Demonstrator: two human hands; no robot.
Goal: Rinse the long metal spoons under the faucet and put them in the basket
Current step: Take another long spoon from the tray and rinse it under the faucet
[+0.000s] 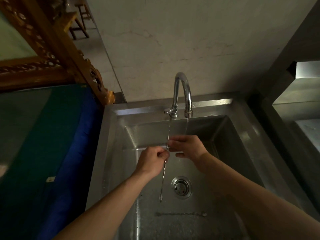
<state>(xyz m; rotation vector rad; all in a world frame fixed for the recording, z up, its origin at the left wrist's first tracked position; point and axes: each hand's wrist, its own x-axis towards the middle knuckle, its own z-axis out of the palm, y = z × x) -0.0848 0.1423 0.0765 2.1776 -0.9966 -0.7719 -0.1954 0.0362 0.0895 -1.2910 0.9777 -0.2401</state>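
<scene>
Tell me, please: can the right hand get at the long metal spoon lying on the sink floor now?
Probably yes. The twisted metal spoon lies bare on the steel sink floor with nothing over it, but the right hand seems occupied with the held long spoon.

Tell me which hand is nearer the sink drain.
Left. The left hand sits up and left of the drain, gripping the long spoon that hangs down beside it. The right hand is higher, under the faucet stream.
</scene>
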